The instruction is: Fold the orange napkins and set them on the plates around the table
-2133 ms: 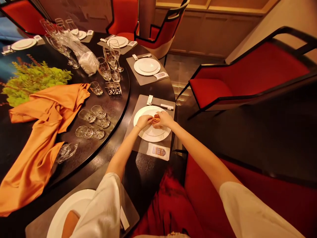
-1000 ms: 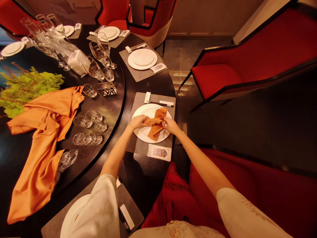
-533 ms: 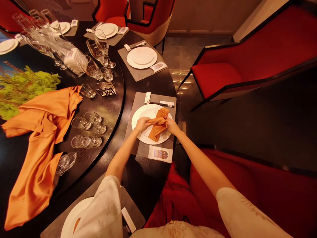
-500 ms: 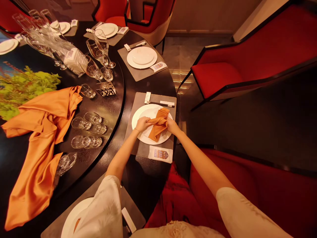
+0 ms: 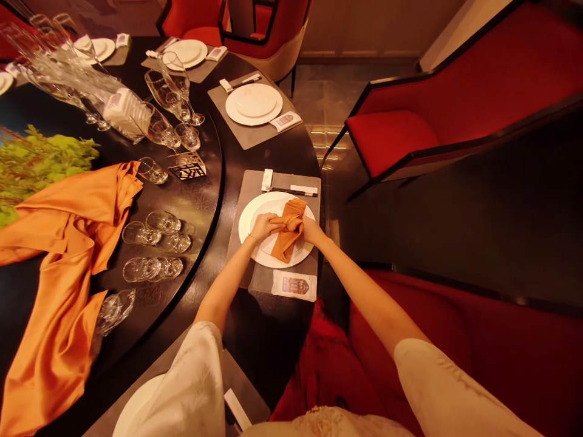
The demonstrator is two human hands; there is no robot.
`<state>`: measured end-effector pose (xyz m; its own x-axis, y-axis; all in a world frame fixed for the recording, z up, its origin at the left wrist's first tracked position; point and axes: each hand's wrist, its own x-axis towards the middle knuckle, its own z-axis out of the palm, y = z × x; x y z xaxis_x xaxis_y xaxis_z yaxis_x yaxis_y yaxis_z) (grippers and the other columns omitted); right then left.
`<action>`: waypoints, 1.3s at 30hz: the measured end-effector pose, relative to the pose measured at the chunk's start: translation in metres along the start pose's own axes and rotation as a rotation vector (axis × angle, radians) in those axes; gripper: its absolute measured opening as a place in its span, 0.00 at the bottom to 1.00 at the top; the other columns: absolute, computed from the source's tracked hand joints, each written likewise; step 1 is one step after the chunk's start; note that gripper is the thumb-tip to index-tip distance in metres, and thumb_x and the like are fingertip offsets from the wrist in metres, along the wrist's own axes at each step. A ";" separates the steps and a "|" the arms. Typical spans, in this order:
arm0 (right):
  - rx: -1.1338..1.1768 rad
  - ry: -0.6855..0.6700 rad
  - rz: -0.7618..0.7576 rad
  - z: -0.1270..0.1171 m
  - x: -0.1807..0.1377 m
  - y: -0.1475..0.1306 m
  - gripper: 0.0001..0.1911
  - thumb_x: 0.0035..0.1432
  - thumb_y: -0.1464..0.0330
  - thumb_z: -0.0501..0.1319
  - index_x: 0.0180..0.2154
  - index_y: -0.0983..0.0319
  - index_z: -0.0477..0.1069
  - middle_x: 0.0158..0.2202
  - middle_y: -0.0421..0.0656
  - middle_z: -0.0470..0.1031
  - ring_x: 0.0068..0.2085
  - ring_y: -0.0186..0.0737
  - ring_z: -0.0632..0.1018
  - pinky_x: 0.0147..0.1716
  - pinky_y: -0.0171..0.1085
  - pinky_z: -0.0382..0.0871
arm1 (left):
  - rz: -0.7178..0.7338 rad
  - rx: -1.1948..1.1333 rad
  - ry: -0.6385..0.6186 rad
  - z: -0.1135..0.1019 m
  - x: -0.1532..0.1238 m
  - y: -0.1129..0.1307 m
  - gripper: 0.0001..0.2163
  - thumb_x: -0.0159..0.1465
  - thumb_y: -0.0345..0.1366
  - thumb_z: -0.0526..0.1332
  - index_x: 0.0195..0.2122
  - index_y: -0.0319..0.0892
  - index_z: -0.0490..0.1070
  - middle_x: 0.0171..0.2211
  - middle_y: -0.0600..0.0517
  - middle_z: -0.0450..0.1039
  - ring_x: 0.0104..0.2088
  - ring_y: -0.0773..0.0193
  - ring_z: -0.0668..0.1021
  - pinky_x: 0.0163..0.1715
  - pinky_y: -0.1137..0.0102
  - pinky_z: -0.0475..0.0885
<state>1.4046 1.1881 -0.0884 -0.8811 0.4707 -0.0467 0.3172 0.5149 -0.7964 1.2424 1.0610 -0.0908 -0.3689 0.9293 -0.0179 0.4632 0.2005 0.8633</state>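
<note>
On my feed, the left hand and the right hand are both down on a white plate, close together. The fingers of the left hand are bunched and pinch the left end of an orange napkin. The right hand is also pinching, gathering the napkin's upper right side between its fingers and thumb, though I cannot make out each finger from here. The napkin is folded and bunched, lying on the middle of the plate, with a tail hanging toward the plate's near rim.

The plate sits on a gray place mat on a black table. Just above the plate lie chopsticks, and a small printed card sits at the mat's near edge. To my left, a dark turntable carries clear tumblers, stemmed glasses, a large orange cloth and green leaves. Another plate sits farther along the table on its own mat. A red chair stands beyond the table's edge. White sleeves cover both upper arms.
</note>
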 end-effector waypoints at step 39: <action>-0.162 -0.006 -0.168 -0.016 -0.006 0.002 0.23 0.45 0.65 0.60 0.45 0.65 0.70 0.44 0.52 0.71 0.47 0.50 0.70 0.50 0.47 0.65 | 0.053 0.512 0.089 -0.082 -0.111 0.023 0.26 0.58 0.41 0.62 0.57 0.42 0.61 0.52 0.44 0.67 0.52 0.54 0.68 0.52 0.60 0.63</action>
<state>1.4157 1.1976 -0.0800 -0.9282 0.3647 0.0739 0.2181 0.6940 -0.6861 1.2275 0.9374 -0.0271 -0.3905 0.9170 0.0812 0.8099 0.3003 0.5040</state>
